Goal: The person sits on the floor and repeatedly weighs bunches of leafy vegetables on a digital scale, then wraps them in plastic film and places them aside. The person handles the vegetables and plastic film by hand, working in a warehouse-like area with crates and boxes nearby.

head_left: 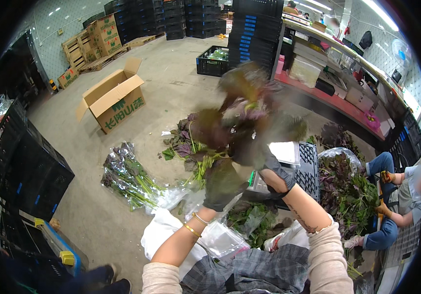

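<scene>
A bunch of purple-green leafy vegetables (247,105) is raised in front of me, smeared by motion. My left hand (224,192), in a black glove, is closed round its lower end. My right hand (275,174), also gloved in black, is closed against its lower right side; the fingertips are blurred and partly hidden by leaves. Just behind my hands is a scale with a pale plate (286,152), beside a black plastic crate (309,164). Loose leafy stalks (183,142) lie on the floor beyond. Clear plastic bags (225,238) rest by my lap.
A bagged bunch of greens (131,176) lies at left. An open cardboard box (117,98) stands farther back; black crates are stacked at left (34,164) and back (252,39). At right a seated person (409,196) handles a leafy pile (345,193), below a red-edged shelf (328,100).
</scene>
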`<action>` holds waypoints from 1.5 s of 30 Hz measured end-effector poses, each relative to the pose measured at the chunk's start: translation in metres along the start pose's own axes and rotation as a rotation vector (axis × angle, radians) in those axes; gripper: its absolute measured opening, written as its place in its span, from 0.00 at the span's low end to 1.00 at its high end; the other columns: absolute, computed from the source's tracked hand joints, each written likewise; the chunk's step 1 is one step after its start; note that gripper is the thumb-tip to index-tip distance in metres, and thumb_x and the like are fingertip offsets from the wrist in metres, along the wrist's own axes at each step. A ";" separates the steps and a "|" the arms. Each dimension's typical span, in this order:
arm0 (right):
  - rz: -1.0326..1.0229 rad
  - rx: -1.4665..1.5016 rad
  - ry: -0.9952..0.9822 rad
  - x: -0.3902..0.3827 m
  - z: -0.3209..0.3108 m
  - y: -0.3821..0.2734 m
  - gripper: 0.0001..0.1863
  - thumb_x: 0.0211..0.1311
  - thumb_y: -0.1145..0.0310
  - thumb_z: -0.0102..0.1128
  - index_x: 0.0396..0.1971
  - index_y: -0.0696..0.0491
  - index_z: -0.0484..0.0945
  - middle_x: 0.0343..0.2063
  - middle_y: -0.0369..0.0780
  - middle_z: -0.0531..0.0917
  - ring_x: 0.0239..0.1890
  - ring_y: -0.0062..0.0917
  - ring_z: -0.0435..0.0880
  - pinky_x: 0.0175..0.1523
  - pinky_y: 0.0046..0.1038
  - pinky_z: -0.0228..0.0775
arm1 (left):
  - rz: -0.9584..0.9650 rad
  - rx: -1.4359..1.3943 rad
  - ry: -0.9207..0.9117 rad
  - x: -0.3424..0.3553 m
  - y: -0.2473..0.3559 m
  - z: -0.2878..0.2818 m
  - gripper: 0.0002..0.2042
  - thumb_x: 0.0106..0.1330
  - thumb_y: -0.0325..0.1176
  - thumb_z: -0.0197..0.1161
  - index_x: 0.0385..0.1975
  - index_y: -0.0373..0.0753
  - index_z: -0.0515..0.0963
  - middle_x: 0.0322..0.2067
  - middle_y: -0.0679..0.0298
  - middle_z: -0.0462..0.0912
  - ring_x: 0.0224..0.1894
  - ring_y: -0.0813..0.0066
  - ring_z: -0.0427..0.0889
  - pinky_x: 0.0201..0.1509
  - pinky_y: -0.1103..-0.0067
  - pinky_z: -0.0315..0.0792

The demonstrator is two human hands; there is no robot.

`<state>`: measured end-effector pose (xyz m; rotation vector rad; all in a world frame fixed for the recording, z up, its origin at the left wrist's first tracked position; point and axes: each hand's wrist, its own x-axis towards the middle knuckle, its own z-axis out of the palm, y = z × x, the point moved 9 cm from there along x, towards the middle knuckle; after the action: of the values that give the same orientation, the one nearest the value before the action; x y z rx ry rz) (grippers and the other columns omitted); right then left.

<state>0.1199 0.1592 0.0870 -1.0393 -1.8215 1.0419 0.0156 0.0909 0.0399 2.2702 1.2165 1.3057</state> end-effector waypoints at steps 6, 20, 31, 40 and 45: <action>0.082 0.442 -0.071 0.015 -0.021 -0.045 0.20 0.50 0.71 0.60 0.44 0.59 0.71 0.39 0.38 0.78 0.39 0.20 0.74 0.45 0.21 0.68 | -0.386 -0.100 -0.132 -0.001 -0.014 0.001 0.40 0.46 0.54 0.64 0.54 0.32 0.58 0.53 0.54 0.63 0.55 0.63 0.63 0.59 0.71 0.55; 0.059 -0.771 -0.006 -0.036 -0.041 -0.014 0.20 0.43 0.58 0.66 0.35 0.54 0.74 0.22 0.43 0.79 0.27 0.34 0.79 0.35 0.28 0.71 | -0.349 -0.478 0.247 0.019 -0.026 -0.031 0.40 0.38 0.43 0.72 0.51 0.32 0.61 0.46 0.55 0.69 0.48 0.65 0.69 0.52 0.76 0.63; -0.272 -0.666 -0.286 -0.041 -0.002 -0.098 0.22 0.52 0.58 0.56 0.46 0.50 0.70 0.42 0.45 0.75 0.43 0.38 0.73 0.48 0.32 0.64 | -0.272 -0.398 -0.216 0.009 -0.026 0.003 0.50 0.39 0.46 0.71 0.59 0.33 0.46 0.59 0.54 0.51 0.61 0.64 0.50 0.64 0.74 0.44; 0.047 0.118 0.350 -0.053 -0.147 -0.095 0.08 0.55 0.68 0.55 0.32 0.56 0.73 0.19 0.39 0.77 0.09 0.28 0.74 0.08 0.22 0.58 | -0.495 -0.225 -0.857 -0.056 -0.046 0.021 0.50 0.41 0.47 0.69 0.61 0.37 0.43 0.54 0.50 0.63 0.55 0.61 0.64 0.59 0.73 0.57; 0.074 0.152 0.302 -0.053 -0.156 -0.098 0.12 0.53 0.64 0.58 0.27 0.59 0.75 0.14 0.38 0.75 0.08 0.28 0.75 0.06 0.22 0.55 | -0.302 -0.465 -0.489 -0.055 -0.053 0.063 0.28 0.54 0.46 0.57 0.51 0.34 0.64 0.49 0.52 0.70 0.52 0.63 0.69 0.55 0.75 0.61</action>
<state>0.2524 0.1209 0.2201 -1.1119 -1.4499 0.9907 0.0243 0.0929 -0.0582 1.8307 0.9165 0.7583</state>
